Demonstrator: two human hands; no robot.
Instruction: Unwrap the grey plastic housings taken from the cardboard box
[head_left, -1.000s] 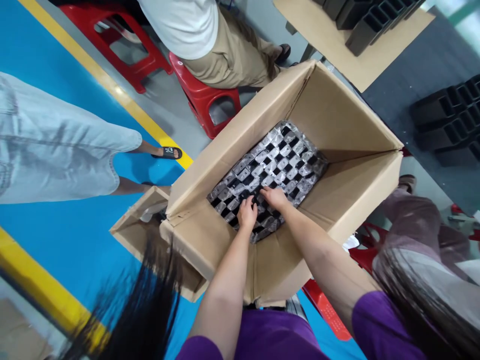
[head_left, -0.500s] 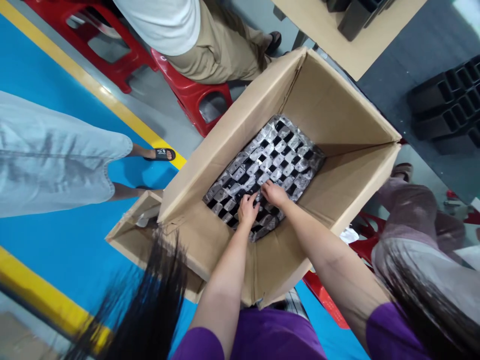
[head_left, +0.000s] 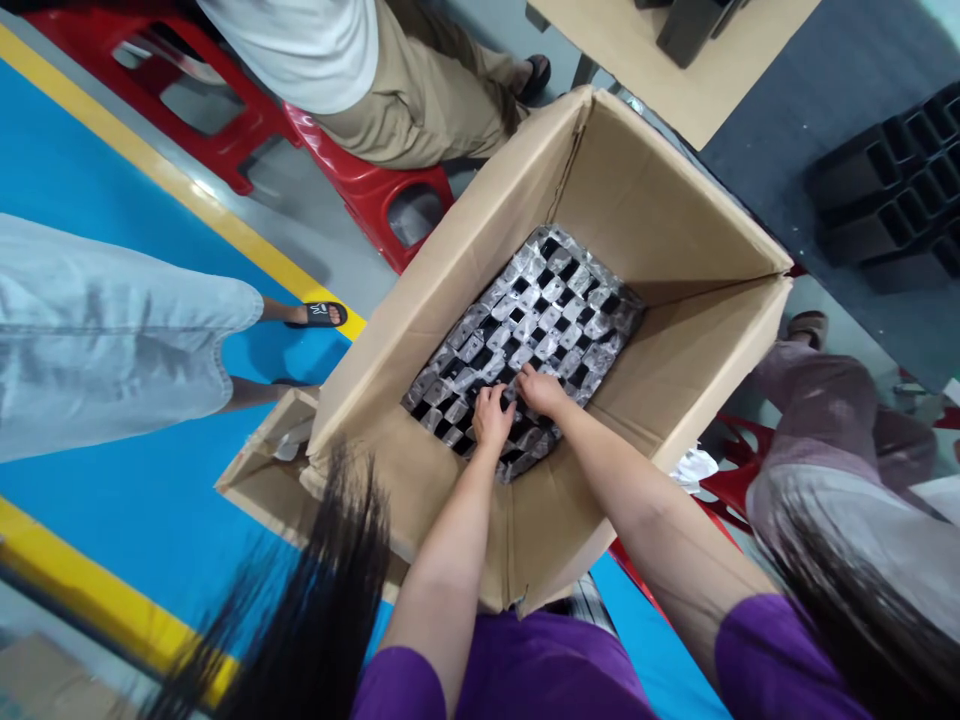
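Deep inside a tall cardboard box (head_left: pixel 456 262), several black parts in clear plastic wrap (head_left: pixel 537 300) stand packed in tight rows, making a chequered pattern of black and shiny silver-grey. Both hands reach down to the near part of this layer. My left hand (head_left: pixel 493 420) has its fingers curled and its thumb towards the right hand, touching the wrapped parts. Close beside it, my right hand (head_left: pixel 541 391) is closed with the fingertips pinched down among the parts. What lies between the fingers of either hand is too small and hidden to make out.
A smaller open carton (head_left: pixel 259 480) adjoins the box at left. Red plastic stools (head_left: pixel 375 195) and a seated person (head_left: pixel 420 100) are beyond it. Another person (head_left: pixel 112 335) stands left; a third (head_left: pixel 817 420) sits right. Black hollow parts (head_left: pixel 892 190) stand on a dark surface at upper right.
Both hands stay at nearly the same spot on the layer, their fingers shifting only slightly. The whole view has moved a little; the person at left appears slightly lower.
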